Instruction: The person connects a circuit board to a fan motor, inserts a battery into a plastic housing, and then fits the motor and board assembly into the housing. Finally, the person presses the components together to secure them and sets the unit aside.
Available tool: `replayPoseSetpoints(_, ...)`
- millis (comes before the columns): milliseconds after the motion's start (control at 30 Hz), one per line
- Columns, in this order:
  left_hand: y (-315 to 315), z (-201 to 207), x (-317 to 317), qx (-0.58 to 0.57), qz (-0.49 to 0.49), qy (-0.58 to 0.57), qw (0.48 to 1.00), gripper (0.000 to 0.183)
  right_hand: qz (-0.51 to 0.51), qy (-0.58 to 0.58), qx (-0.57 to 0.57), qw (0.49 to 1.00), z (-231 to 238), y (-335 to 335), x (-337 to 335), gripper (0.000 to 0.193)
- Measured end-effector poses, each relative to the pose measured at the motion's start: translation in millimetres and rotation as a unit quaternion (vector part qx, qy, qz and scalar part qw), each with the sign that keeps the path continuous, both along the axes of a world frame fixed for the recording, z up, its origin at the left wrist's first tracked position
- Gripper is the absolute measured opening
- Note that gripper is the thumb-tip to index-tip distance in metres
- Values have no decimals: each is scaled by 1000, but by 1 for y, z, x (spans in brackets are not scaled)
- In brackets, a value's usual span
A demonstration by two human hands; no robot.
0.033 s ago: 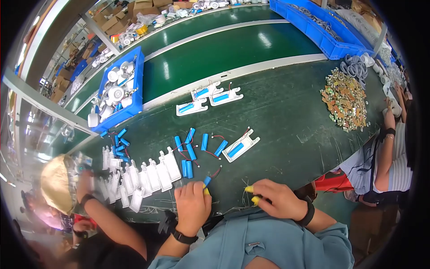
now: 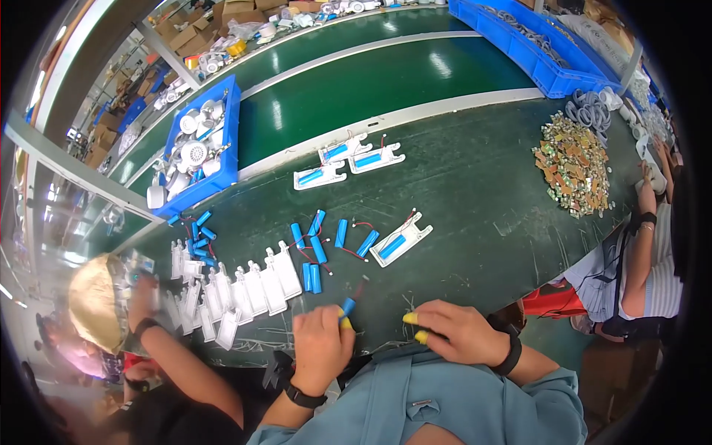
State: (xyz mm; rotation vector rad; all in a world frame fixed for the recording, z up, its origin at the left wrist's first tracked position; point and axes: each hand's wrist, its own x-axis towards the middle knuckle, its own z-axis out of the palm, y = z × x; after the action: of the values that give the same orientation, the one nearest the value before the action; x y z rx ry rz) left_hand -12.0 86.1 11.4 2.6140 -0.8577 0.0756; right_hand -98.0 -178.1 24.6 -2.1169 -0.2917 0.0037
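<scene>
My left hand [image 2: 320, 347] is closed on a blue cylindrical battery [image 2: 348, 306] with thin red wires, at the table's near edge. Its fingertips wear yellow finger cots. To its right, my right hand [image 2: 466, 334] holds nothing visible; thumb and forefinger, in yellow cots, are apart. Beyond the hands lies a white plastic housing [image 2: 414, 236] with a blue battery set in it. Several loose blue batteries [image 2: 318, 250] with red wires lie left of that housing. Closer to my left hand stretches a row of white housings [image 2: 254, 291] without batteries.
Three battery-fitted white housings [image 2: 377, 159] lie near the rail. A blue bin [image 2: 231, 137] of white parts stands far left, another blue bin [image 2: 552, 80] far right. A pile of small circuit boards [image 2: 571, 167] sits at right. A co-worker's arm [image 2: 189, 363] reaches in at left.
My left hand has shifted slightly right and the battery in it has tilted a little. My right hand stays almost where it was.
</scene>
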Motion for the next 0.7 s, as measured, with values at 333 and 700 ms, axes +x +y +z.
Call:
replayPoseSetpoints(333, -12, 6, -12, -196, -167, 148, 955, 49, 72, -110, -200, 971, -10, 8, -6, 34)
replayPoseSetpoints(700, 35, -22, 15, 1, 97, -100, 990, 34, -93, -87, -184, 975, -8, 0, -11, 37)
